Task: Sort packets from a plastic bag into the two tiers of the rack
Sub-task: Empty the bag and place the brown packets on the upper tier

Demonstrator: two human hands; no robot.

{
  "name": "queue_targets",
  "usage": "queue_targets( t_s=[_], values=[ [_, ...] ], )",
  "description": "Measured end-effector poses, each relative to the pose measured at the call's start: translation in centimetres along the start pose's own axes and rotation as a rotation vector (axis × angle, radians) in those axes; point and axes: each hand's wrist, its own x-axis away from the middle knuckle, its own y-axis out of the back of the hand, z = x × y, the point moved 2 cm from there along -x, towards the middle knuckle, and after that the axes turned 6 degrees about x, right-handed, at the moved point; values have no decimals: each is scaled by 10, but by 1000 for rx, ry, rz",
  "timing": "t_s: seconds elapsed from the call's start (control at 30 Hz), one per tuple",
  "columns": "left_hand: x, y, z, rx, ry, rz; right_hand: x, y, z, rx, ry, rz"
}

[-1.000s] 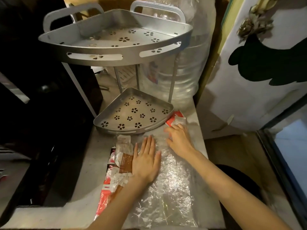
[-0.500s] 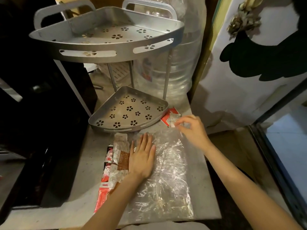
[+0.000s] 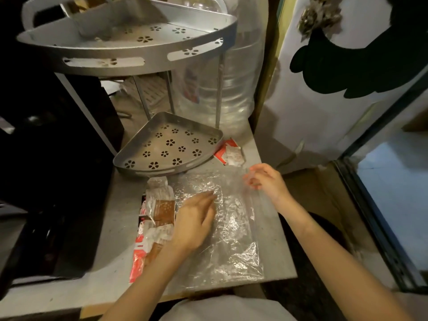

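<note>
A clear plastic bag point(image 3: 229, 230) lies flat on the grey counter. My left hand point(image 3: 196, 218) rests on the bag's left part with straight fingers. My right hand point(image 3: 266, 181), blurred, pinches the bag's far right corner. A pile of red, white and brown packets point(image 3: 157, 212) lies beside the bag's left edge. Two more packets point(image 3: 230, 154) lie against the right side of the rack's lower tier point(image 3: 159, 173), which holds nothing. The upper tier point(image 3: 129, 68) stands above it on thin legs.
A big clear water jug point(image 3: 234, 89) stands behind the rack. A white door with a black shape point(image 3: 324, 126) closes off the right. A dark appliance point(image 3: 58, 140) fills the left. The counter point(image 3: 271, 228) ends just right of the bag and at the front.
My right hand drew back from the two packets by the lower tier to the bag's far right corner. My left hand stayed on the bag and turned slightly to the right.
</note>
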Motion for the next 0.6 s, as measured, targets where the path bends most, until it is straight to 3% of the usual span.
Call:
queue_targets(
  t_s=[0.17, 0.33, 0.43, 0.53, 0.6],
  values=[
    [49, -15, -22, -68, 10, 223, 17, -3, 9, -82, -10, 52],
    [59, -34, -15, -242, 33, 263, 44, -12, 3, -147, 0, 22],
    [62, -40, -13, -271, 28, 284, 70, -24, -3, 140, 40, -47],
    [66, -43, -10, -273, 18, 298, 89, -40, -14, 580, 64, -8],
    [68, -44, -7, -252, 15, 290, 92, -47, -21, 724, 90, 21]
  ],
)
